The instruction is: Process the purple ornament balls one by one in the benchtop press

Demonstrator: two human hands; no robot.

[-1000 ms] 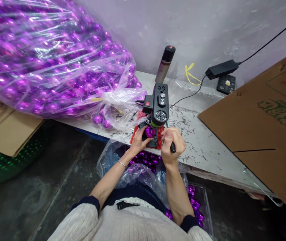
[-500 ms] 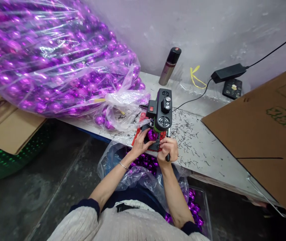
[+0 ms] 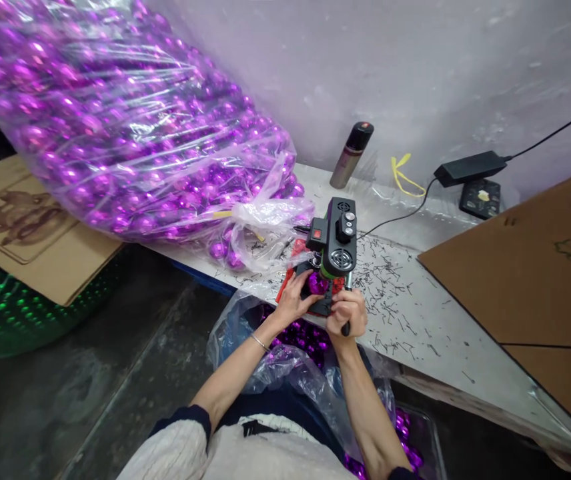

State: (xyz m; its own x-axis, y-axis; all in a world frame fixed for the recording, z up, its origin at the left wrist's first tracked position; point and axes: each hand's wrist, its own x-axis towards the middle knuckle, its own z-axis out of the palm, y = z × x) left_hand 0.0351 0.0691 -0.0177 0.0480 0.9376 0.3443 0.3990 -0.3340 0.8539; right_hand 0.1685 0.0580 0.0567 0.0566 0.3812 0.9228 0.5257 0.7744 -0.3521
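My left hand point(image 3: 294, 299) has its fingers closed on a shiny purple ball point(image 3: 318, 283) and holds it under the head of a small black bench machine point(image 3: 339, 237). My right hand point(image 3: 347, 311) is wrapped round the machine's black lever handle point(image 3: 346, 326), just right of the ball. The machine stands on a black base over a red mat point(image 3: 289, 283) at the near edge of the white table point(image 3: 430, 320). A clear bag of purple balls point(image 3: 293, 337) lies in my lap below both hands.
A huge clear sack of purple balls point(image 3: 115, 140) fills the table's left. Behind stand a spray can point(image 3: 349, 155), a yellow tie point(image 3: 401, 172) and a power adapter point(image 3: 468, 168) with cable. Cardboard sheets point(image 3: 530, 267) lean at right, another point(image 3: 30, 233) at left. Small dark metal bits point(image 3: 390, 300) litter the tabletop.
My right hand has slid down the lever towards me. The left hand stays on the ball under the machine. The view has shifted, so everything sits lower and further right.
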